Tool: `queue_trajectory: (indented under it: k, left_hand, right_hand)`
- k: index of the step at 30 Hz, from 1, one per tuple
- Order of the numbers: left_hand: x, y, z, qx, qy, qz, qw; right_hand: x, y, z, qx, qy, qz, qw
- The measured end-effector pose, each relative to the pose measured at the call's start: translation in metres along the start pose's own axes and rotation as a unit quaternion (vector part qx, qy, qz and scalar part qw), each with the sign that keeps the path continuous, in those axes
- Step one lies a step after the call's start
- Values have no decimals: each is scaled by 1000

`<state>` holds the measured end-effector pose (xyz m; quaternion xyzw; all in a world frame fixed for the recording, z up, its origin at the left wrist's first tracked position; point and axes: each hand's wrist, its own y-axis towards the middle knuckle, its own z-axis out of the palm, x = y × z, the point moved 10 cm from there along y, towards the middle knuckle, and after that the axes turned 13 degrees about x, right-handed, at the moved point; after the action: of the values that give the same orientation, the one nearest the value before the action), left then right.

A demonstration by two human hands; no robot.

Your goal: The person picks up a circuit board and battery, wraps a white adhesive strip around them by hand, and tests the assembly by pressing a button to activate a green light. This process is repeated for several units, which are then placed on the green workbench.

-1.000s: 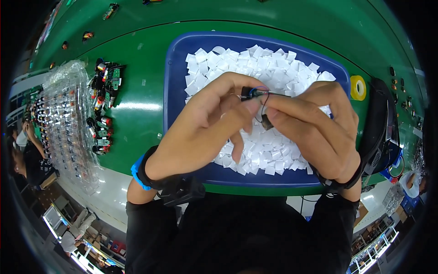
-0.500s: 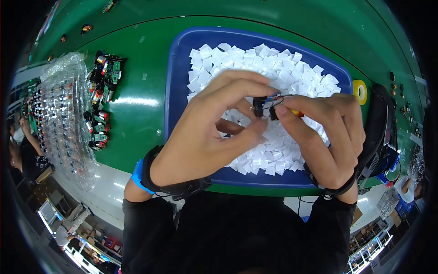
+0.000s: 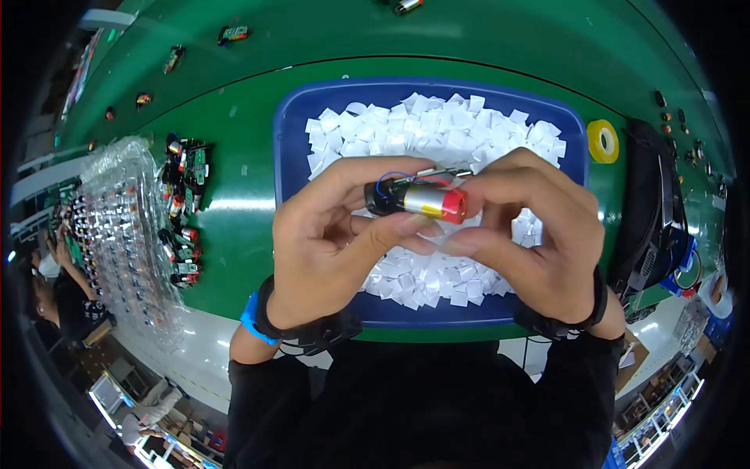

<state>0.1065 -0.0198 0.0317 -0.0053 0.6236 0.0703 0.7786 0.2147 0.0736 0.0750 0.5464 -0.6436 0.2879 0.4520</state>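
- My left hand (image 3: pixel 328 250) and right hand (image 3: pixel 531 234) pinch a small battery (image 3: pixel 422 198) between fingertips.
- Below, the blue tray (image 3: pixel 287 156) holds white paper squares (image 3: pixel 422 129).

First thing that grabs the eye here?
At centre, the left hand and right hand pinch one small cylindrical battery cell, gold-bodied with a red end, a black end and thin wires. Under them sits a blue tray heaped with small white squares on the green table. To the left lie a clear plastic blister sheet and a row of small circuit parts.
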Motion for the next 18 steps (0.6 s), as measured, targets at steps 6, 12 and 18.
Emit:
queue_trajectory:
  k: [6,12,18]
  left_hand:
    - [-27,-4,4,-32,277,48,959]
    - [-40,0,10,-33,356,79,931]
    - [-44,6,14,-43,368,87,925]
  right_hand:
    - [-1,-5,0,-62,45,-33,997]
    - [-15,-7,8,-71,177,16,981]
    - [-33,-5,16,-32,284,133,949]
